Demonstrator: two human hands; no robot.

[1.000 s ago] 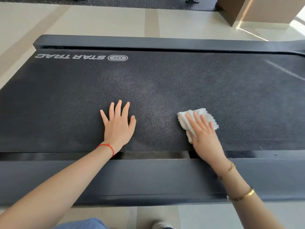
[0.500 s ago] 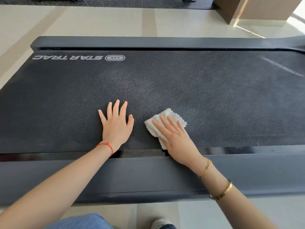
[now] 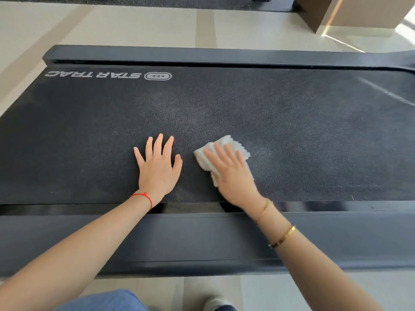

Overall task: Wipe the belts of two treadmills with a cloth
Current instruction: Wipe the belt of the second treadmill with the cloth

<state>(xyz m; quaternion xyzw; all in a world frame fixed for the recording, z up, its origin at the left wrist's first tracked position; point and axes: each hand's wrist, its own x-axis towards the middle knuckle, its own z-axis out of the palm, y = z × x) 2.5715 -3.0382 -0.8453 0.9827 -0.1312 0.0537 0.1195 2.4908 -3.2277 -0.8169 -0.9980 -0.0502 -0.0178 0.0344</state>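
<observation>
The right hand [image 3: 233, 173] has slid the white cloth [image 3: 221, 158] back beside the left hand [image 3: 157, 169], both flat on the treadmill belt [image 3: 292, 131]. Leaning weight could shift the belt underneath.

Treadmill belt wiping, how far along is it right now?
Done: cannot tell; no wiped patch stands out on the belt. In hand: the right hand presses the white cloth flat on the near strip while the left hand rests beside it. Left: a second treadmill, not in view.

Right hand [image 3: 233, 173] pressing white cloth [image 3: 221, 153] on belt [image 3: 292, 131], left hand [image 3: 157, 169] flat
</observation>
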